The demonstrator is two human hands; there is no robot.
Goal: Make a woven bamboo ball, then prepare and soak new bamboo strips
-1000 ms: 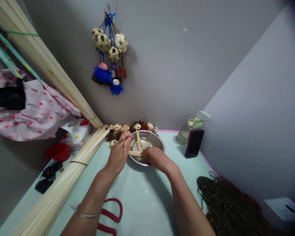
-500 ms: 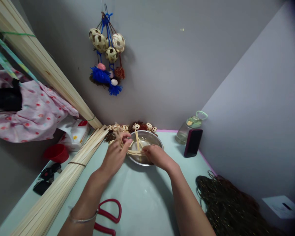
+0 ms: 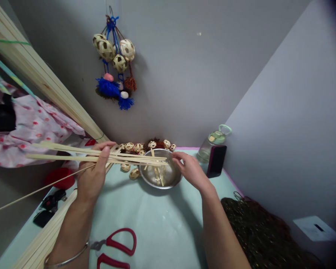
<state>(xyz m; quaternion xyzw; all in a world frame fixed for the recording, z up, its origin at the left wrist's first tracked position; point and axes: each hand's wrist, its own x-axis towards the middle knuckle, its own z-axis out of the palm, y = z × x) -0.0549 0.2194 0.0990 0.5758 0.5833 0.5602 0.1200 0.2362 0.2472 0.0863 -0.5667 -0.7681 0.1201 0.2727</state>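
Table: The pale table (image 3: 162, 228) spreads below the action, its near edge cut off by the frame.
Leaning bundle: Up at the left towers a sheaf of long slats (image 3: 53, 86), its top out of shot.
Lying bundle: More pale slats (image 3: 42, 239) run along the table's left side, partly masked by the left forearm.
Held strips: And here are the long pale strips (image 3: 134, 158), crossing the left hand (image 3: 92, 179), right ends out over the bowl! One thin strand strays low to the left. A light, even pinch seems best, strays gathered in and tips lined up so none bends or snags. Overlap makes them impossible to count.
Left hand: Thumb in front, it pinches the strips; most of its fingers hide behind them.
Right hand: Fingers half curled with a modest gap, the right hand (image 3: 192, 170) hovers beside the strip tips, nothing visible in it; staying close to steady those ends looks sensible.
Bowl: In the metal bowl (image 3: 173, 179) lie short pieces (image 3: 158, 175), blurred by glints, perhaps water.
Scissors: Red handles show on the scissors (image 3: 120, 246); the left forearm covers the blade tips.
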